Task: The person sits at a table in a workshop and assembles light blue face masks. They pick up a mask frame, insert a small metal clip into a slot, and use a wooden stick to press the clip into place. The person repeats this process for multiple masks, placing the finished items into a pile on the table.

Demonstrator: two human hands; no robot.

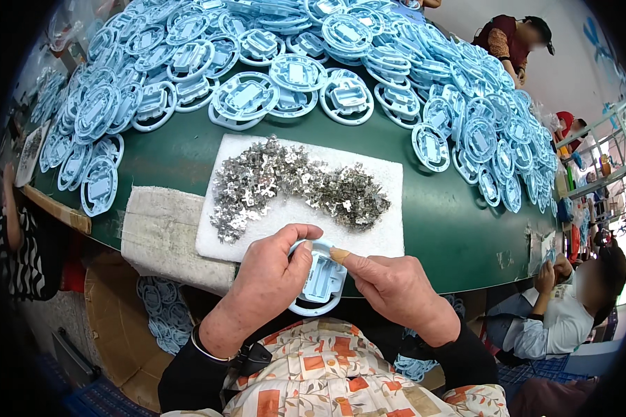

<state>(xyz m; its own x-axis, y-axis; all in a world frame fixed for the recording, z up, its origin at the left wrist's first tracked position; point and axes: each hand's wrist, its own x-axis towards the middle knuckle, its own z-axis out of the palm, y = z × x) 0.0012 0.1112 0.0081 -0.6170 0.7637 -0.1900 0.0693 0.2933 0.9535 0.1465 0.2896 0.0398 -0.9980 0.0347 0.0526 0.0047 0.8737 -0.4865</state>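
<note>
Between my hands, at the table's near edge, is a light blue round plastic housing [319,279] with a recessed rectangular compartment in its middle. My left hand [271,267] is closed on its left and upper rim, thumb on the top. My right hand [393,281] grips the upper right rim, its thumb, wrapped in a tan covering, pressing there. Just beyond, many small metal clips [292,182] lie in a curved heap on a white foam sheet [375,240]. Whether a clip is between my fingers is hidden.
Large piles of the same blue housings [297,74] cover the far side of the green table [459,240]. A grey cloth [163,229] lies left of the foam. Below stands a cardboard box [111,326] with more housings. People work at right [556,306], far right and left.
</note>
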